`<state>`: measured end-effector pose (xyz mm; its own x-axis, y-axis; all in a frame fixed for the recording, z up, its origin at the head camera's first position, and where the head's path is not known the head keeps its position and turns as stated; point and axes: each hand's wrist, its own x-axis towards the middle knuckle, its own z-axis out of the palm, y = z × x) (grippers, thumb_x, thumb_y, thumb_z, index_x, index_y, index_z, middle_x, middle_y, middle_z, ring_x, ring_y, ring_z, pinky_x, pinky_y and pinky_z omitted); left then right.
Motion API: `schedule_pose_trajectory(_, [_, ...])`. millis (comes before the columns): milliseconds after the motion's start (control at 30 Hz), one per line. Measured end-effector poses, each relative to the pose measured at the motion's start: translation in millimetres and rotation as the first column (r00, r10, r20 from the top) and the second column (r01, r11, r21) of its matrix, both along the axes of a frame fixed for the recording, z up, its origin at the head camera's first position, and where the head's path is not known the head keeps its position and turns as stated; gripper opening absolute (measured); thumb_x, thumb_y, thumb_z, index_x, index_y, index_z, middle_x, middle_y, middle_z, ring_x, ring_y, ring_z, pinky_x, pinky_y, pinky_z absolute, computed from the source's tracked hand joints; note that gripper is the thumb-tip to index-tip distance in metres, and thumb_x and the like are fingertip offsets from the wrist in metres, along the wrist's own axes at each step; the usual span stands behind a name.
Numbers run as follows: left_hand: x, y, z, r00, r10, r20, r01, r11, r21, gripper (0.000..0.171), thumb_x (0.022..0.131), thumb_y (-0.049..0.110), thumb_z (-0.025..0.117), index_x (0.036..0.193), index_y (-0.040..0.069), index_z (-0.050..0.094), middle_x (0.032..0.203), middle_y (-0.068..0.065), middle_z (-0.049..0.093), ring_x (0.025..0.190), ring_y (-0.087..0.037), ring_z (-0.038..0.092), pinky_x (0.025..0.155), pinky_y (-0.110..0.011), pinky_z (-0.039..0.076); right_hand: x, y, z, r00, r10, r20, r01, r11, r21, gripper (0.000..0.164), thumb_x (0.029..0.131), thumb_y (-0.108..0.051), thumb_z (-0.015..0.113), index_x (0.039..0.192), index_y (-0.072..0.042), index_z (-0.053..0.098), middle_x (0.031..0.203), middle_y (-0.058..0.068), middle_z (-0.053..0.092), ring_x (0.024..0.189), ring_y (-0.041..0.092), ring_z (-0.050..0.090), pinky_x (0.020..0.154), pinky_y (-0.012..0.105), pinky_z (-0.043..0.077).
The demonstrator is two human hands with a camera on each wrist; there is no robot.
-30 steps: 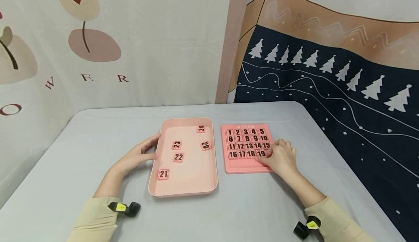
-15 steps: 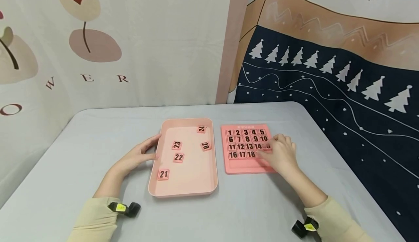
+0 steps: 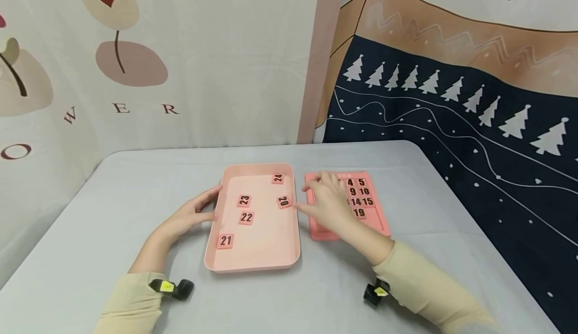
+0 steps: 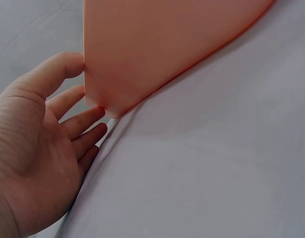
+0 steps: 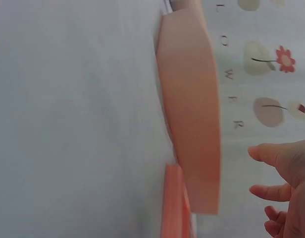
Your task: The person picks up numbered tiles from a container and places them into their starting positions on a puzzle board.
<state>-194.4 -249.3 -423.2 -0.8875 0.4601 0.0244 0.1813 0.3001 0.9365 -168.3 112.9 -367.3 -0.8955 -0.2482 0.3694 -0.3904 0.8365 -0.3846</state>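
A pale pink tray (image 3: 266, 246) holds loose number tiles: tile 20 (image 3: 283, 202), tile 21 (image 3: 226, 240), tile 22 (image 3: 246, 217), tile 23 (image 3: 244, 200) and tile 24 (image 3: 277, 179). My left hand (image 3: 196, 209) touches the tray's left side with thumb and fingertips; the left wrist view shows these loosely extended against the wall. To the right lies a pink number puzzle board (image 3: 375, 223). My right hand (image 3: 329, 201) is over its left part, hiding several tiles, thumb and fingers spread with nothing between them. Its thumb tip is at the tray's right rim, near tile 20. Tile 19 (image 3: 358, 213) sits in the board's fourth row.
A pale grey cloth covers the table (image 3: 180, 168). Behind it hangs a cream curtain (image 3: 226, 63) with flower prints, and a dark blue fabric with white trees (image 3: 451, 123) hangs at the right. Each sleeve carries a small black camera (image 3: 182, 289).
My right hand has let go of tile 19, lifted and moved left across the board to the tray's right edge. The left hand and tray have stayed put.
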Motion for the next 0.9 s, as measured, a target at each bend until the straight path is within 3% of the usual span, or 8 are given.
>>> schedule_pose_trajectory(133, [0.4,0.4,0.3,1.000,-0.006,0.000,0.006,1.000,0.007,0.073,0.090,0.011,0.065,0.151,0.004,0.025,0.155,-0.017,0.024,0.142,-0.034,0.016,0.113,-0.053,0.010,-12.1,-22.0,-8.5,0.998,0.008,0.058,-0.009,1.000,0.019,0.040,0.073,-0.044,0.081,0.096,-0.013,0.072,0.108,0.006,0.049,0.101,0.024,0.041,0.081,0.040,0.033])
schedule_pose_trajectory(433, [0.1,-0.1,0.2,1.000,-0.004,-0.008,0.004,1.000,0.003,0.073,0.090,0.011,0.065,0.151,0.004,0.025,0.155,-0.016,0.024,0.142,-0.033,0.016,0.113,-0.053,0.010,-29.6,-48.1,-25.9,0.991,-0.079,0.110,0.059,0.983,0.173,0.043,0.073,-0.051,0.077,0.090,-0.012,0.071,0.099,0.003,0.044,0.095,0.022,0.037,0.079,0.038,0.032])
schedule_pose_trajectory(733, [-0.4,-0.5,0.5,1.000,-0.005,-0.009,0.005,1.000,-0.001,0.073,0.090,0.011,0.065,0.151,0.005,0.026,0.155,-0.016,0.024,0.142,-0.033,0.016,0.112,-0.052,0.011,-33.6,-55.4,-28.2,0.982,-0.132,0.134,0.091,0.957,0.276,0.043,0.071,-0.053,0.078,0.063,-0.016,0.058,0.091,0.002,0.041,0.090,0.022,0.035,0.078,0.036,0.032])
schedule_pose_trajectory(900, [-1.0,-0.8,-0.2,1.000,-0.013,-0.015,0.013,1.000,-0.006,0.073,0.090,0.011,0.065,0.151,0.005,0.026,0.155,-0.016,0.024,0.141,-0.033,0.017,0.112,-0.050,0.012,-32.6,-56.0,-27.5,0.980,-0.137,0.146,0.088,0.951,0.297,0.042,0.071,-0.051,0.079,0.062,-0.017,0.055,0.090,0.002,0.042,0.089,0.022,0.036,0.079,0.036,0.033])
